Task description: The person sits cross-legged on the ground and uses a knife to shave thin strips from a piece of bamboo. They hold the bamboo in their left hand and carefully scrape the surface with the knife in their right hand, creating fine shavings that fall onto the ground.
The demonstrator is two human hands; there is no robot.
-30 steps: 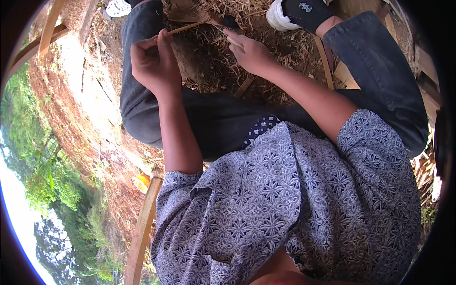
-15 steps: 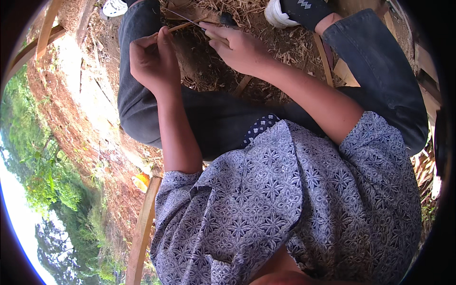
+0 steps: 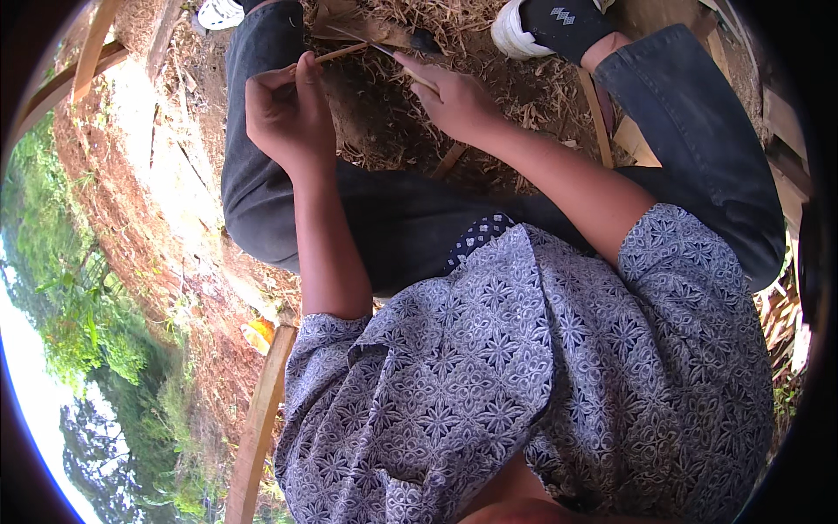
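Observation:
Between the thumb and fingers of my left hand (image 3: 291, 112) is a thin light-brown wooden stick (image 3: 342, 52), its free end pointing up and to the right. My right hand (image 3: 456, 98) is wrapped round the pale handle of a knife (image 3: 422, 82). The thin blade slants up and left from that hand, close by the stick's tip; whether the two touch I cannot tell. Both hands are over the ground between my bent legs.
Wood shavings (image 3: 454, 26) and dry straw litter the soil below my hands. A flat wood piece (image 3: 362, 31) lies beyond the stick. Wooden planks (image 3: 596, 118) lie by my right leg, and a post (image 3: 262, 419) stands at the left, beside a sunlit slope.
My right hand has drawn back to the right and slightly down with the knife, so more of its handle shows. My left hand has shifted slightly right, still holding the stick.

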